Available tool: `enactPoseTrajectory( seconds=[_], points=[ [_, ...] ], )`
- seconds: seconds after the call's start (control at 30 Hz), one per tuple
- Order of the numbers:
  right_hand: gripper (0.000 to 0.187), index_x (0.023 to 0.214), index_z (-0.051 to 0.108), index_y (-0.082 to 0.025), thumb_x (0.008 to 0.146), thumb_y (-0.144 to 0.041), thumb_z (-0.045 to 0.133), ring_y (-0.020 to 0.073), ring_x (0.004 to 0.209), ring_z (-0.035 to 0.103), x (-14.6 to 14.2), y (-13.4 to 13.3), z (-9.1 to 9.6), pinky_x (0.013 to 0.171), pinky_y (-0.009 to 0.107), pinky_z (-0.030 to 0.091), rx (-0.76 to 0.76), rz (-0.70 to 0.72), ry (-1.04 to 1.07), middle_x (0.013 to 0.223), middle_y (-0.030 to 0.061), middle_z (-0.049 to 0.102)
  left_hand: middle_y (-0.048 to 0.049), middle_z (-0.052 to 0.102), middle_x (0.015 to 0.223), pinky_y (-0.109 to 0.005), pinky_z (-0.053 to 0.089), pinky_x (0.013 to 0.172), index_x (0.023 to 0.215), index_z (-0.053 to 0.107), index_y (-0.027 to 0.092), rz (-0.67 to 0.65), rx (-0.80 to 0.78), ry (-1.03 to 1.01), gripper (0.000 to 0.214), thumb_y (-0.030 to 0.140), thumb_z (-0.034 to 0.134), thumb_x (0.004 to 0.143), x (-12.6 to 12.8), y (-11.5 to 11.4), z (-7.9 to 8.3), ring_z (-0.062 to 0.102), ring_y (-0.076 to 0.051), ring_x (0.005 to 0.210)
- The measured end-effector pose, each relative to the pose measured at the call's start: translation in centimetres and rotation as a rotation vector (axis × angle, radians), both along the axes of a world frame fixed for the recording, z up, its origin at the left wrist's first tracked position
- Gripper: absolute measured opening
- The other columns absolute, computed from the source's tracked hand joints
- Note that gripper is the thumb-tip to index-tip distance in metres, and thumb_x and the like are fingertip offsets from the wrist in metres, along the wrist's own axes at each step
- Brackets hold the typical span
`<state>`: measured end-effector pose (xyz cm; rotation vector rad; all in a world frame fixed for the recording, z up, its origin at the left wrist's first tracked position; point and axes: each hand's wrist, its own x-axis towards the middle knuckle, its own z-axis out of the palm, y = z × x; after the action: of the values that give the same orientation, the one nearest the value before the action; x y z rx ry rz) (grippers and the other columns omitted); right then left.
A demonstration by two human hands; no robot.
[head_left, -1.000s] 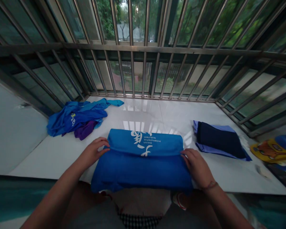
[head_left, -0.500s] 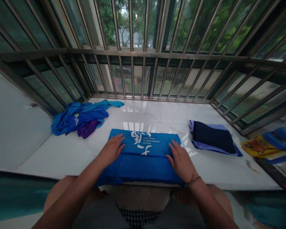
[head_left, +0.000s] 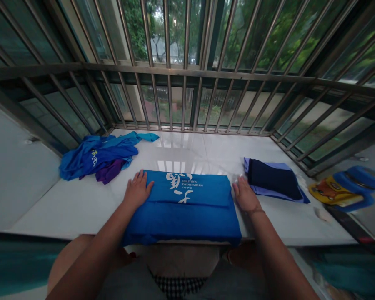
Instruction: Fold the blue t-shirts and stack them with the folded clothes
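Observation:
A blue T-shirt (head_left: 181, 221) with white print lies partly folded in front of me, its printed part turned over the lower part. The near edge reaches the front of the white sill. My left hand (head_left: 138, 189) rests at the shirt's left edge, fingers stretched out and partly over the cloth. Just off the right edge, my right hand (head_left: 246, 195) lies on the sill with its fingers extended. Neither hand grips anything.
Crumpled blue and purple clothes (head_left: 101, 156) lie at the left. Folded dark and lavender cloths (head_left: 275, 179) sit at the right, beside a blue-and-yellow container (head_left: 346, 189). Metal bars (head_left: 187, 73) run along the window behind the white sill (head_left: 193, 148).
My hands have moved apart from on top of the printed part to its two sides. The right hand has left the cloth. The view has shifted slightly.

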<state>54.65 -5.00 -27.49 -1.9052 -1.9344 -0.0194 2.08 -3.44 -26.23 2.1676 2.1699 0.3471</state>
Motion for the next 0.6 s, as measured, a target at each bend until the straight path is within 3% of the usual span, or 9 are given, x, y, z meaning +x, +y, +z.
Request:
enactPoseTrajectory(
  seconds=[0.1, 0.2, 0.3, 0.4, 0.5, 0.6],
  points=[
    [0.064, 0.147, 0.062, -0.007, 0.113, -0.052, 0.033, 0.0348, 0.139, 0.066, 0.5, -4.0, 0.6, 0.121, 0.056, 0.052, 0.141, 0.060, 0.051, 0.144, 0.0270, 0.069, -0.0345, 0.041, 0.171, -0.073, 0.039, 0.122, 0.160, 0.050, -0.001, 0.077, 0.087, -0.039, 0.075, 0.051, 0.033, 0.109, -2.7, -2.1, 0.1, 0.043, -0.050, 0.158],
    [0.055, 0.137, 0.066, -0.015, 0.112, -0.057, 0.041, 0.0325, 0.122, 0.074, -1.2, -10.1, 1.9, 0.109, 0.051, 0.060, 0.076, 0.046, 0.102, 0.132, 0.0205, 0.075, -0.0309, 0.057, 0.160, -0.062, 0.044, 0.122, 0.151, 0.059, 0.005, 0.018, 0.183, -0.111, 0.069, 0.054, 0.037, 0.108, -4.6, -5.9, 1.1, 0.054, -0.043, 0.150],
    [0.044, 0.112, 0.068, -0.024, 0.109, -0.063, 0.048, 0.0273, 0.082, 0.079, -3.4, -16.2, 2.7, 0.076, 0.040, 0.065, -0.039, -0.039, 0.195, 0.097, 0.0109, 0.079, -0.0205, 0.075, 0.126, -0.051, 0.058, 0.106, 0.126, 0.071, 0.015, 0.064, 0.119, -0.178, 0.060, 0.066, 0.047, 0.105, -5.2, -10.6, 2.7, 0.073, -0.037, 0.118],
    [0.041, 0.094, 0.061, -0.029, 0.106, -0.067, 0.053, 0.0255, 0.056, 0.071, -4.6, -20.6, 2.1, 0.051, 0.034, 0.054, -0.192, -0.117, 0.247, 0.071, 0.0035, 0.071, -0.0125, 0.077, 0.100, -0.046, 0.062, 0.085, 0.103, 0.071, 0.021, 0.143, 0.000, -0.198, 0.056, 0.076, 0.056, 0.099, -4.9, -14.9, 3.6, 0.075, -0.033, 0.092],
    [0.043, 0.101, 0.060, -0.028, 0.104, -0.070, 0.057, 0.0279, 0.061, 0.075, -5.3, -22.7, 0.2, 0.051, 0.035, 0.055, -0.250, -0.136, 0.253, 0.076, 0.0042, 0.073, -0.0149, 0.078, 0.115, -0.047, 0.063, 0.092, 0.114, 0.072, 0.022, 0.016, 0.051, -0.159, 0.059, 0.077, 0.070, 0.091, -4.6, -18.0, 3.1, 0.075, -0.036, 0.106],
    [0.058, 0.125, 0.059, -0.022, 0.100, -0.075, 0.061, 0.0358, 0.096, 0.079, -6.3, -23.0, -2.4, 0.077, 0.045, 0.065, -0.052, -0.041, 0.195, 0.107, 0.0163, 0.076, -0.0206, 0.069, 0.146, -0.052, 0.059, 0.106, 0.139, 0.069, 0.025, -0.168, 0.115, -0.085, 0.069, 0.069, 0.079, 0.087, -5.0, -20.1, 1.6, 0.068, -0.043, 0.130]
  ],
)
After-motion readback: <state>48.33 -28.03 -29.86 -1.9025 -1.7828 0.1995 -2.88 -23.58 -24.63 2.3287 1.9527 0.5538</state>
